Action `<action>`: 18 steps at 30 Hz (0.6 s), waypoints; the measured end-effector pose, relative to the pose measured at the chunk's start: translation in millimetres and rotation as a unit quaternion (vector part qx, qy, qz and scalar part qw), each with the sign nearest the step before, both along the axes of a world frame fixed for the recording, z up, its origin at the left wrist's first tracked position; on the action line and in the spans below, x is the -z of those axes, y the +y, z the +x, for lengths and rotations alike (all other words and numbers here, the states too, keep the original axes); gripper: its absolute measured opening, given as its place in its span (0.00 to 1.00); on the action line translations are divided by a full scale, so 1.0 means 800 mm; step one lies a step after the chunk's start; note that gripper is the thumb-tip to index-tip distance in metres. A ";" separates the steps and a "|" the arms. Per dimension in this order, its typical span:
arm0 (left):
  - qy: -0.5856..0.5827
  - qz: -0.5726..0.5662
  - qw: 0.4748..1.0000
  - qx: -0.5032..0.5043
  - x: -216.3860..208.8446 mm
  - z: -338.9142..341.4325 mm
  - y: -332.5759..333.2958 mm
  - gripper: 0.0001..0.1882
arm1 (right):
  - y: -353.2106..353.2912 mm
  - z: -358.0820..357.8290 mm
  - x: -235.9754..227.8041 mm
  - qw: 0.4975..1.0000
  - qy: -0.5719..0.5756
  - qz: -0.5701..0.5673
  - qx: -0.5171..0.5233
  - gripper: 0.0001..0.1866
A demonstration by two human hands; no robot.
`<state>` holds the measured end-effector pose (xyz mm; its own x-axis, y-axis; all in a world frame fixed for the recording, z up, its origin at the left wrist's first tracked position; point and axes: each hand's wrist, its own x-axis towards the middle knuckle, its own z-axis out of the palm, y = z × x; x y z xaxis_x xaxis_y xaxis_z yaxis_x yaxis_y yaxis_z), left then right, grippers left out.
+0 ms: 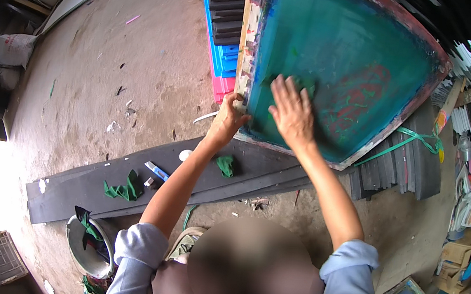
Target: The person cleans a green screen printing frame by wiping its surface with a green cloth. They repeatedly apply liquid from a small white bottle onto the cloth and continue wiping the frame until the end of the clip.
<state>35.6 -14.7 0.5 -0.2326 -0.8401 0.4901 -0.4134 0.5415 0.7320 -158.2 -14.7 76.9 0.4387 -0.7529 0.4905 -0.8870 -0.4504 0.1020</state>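
Note:
A large screen-printing frame with blue-green mesh leans up in front of me. Its wooden rim is smeared with dried paint, and a reddish patterned patch shows low on the mesh. My left hand grips the frame's lower left edge, the thumb over its front. Against the mesh, my right hand lies flat with its fingers stretched out. A dark green patch, perhaps a cloth, shows by those fingertips; what is under the palm is hidden. Green cloth scraps lie on long black foam sheets below the left hand.
A blue box cutter rests on the foam sheets. Left of my knees stands a grey bucket holding green scraps. Black, blue and pink sheets are stacked behind the frame. Dark foam pieces tied with green string stand to the right.

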 end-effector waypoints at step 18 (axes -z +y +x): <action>0.037 0.032 0.999 -0.008 0.002 -0.011 -0.006 0.33 | 0.072 -0.046 0.088 0.987 0.078 0.140 -0.029 0.37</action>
